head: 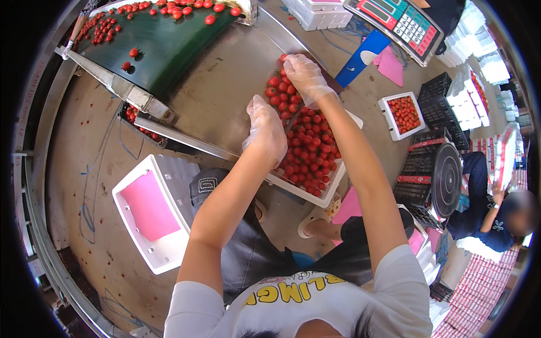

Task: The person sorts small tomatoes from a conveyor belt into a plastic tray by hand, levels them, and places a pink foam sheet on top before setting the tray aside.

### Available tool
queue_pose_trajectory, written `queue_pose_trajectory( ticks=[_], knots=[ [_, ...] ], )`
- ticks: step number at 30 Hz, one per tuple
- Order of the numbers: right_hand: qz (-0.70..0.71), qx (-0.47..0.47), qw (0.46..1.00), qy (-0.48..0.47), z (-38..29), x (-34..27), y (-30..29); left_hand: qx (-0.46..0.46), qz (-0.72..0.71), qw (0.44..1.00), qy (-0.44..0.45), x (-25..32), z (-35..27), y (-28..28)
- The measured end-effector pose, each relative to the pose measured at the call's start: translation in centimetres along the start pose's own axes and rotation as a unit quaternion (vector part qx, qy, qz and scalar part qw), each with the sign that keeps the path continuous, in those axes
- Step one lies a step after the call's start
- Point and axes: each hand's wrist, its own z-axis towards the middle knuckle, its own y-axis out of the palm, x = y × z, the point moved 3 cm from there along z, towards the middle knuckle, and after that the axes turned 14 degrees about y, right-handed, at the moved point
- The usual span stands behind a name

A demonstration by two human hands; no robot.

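Observation:
Both my hands wear clear plastic gloves over the lower end of a metal chute (211, 80). My left hand (266, 129) is cupped at the left side of a cluster of red cherry tomatoes (279, 93), fingers extended and close together. Across that cluster, my right hand (306, 78) curves over its upper right side, fingertips beside the tomatoes. Its palm is hidden, so a grip cannot be made out. Just past the chute's lip, a white foam box (325, 196) holds a heap of cherry tomatoes (310, 148), partly behind my right forearm.
A green conveyor belt (169, 46) carries more tomatoes toward the chute; another person's gloved hand (66, 50) is at its left edge. A pink-lined foam box (152, 207) stands left of my legs. A digital scale (397, 25), filled foam box (401, 95) and black crates (416, 164) are right.

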Motion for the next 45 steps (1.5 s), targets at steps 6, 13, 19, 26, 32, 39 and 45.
queue_pose_trajectory(
  ticks=[6,13,19,26,32,39,45],
  knots=[
    [-0.057,-0.162,0.984,0.044,0.1,1.7,1.5,0.01,0.0,0.995,-0.099,0.3,2.4,1.6],
    [-0.195,-0.179,0.95,-0.164,-2.8,-1.5,0.3,-0.164,-0.121,0.976,-0.075,-1.3,5.1,3.5],
    [-0.037,-0.211,0.968,0.13,-4.1,-3.4,-0.4,-0.146,-0.205,0.966,-0.057,-2.2,5.8,3.9],
    [0.069,-0.127,0.984,0.102,-3.3,-3.8,0.9,-0.138,-0.302,0.943,0.019,-1.6,5.6,4.8],
    [0.136,-0.093,0.979,0.119,-2.9,-4.3,2.8,-0.257,-0.271,0.92,0.116,-2.1,6.9,3.4],
    [0.127,-0.045,0.972,0.193,-6.4,-2.0,-5.4,-0.247,-0.264,0.932,0.019,-1.0,-2.0,7.0],
    [0.183,-0.067,0.943,0.271,-12.1,0.0,-6.3,-0.16,-0.224,0.961,0.002,-6.9,-3.4,5.8]
  ],
)
